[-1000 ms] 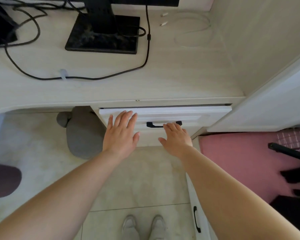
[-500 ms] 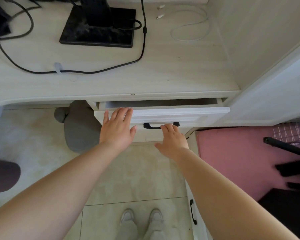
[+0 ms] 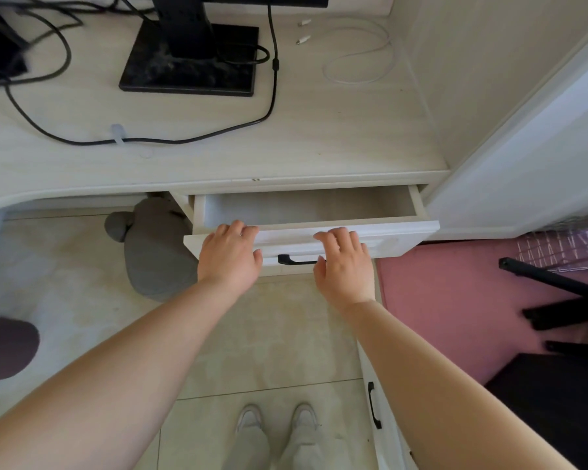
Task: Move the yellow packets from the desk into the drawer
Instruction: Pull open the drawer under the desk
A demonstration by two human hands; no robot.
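The left hand (image 3: pixel 230 256) and right hand (image 3: pixel 345 262) curl their fingers (image 3: pixel 248 232) over the front edge of the partly open white wooden drawer (image 3: pixel 401 235), likely the opening step; no yellow packets show on the pale wood-grain table (image 3: pixel 319 137), so next they must be found.

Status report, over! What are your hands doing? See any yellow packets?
Left hand, right hand grip drawer front; part open. No yellow packets in sight. Monitor stand, cables on desk.
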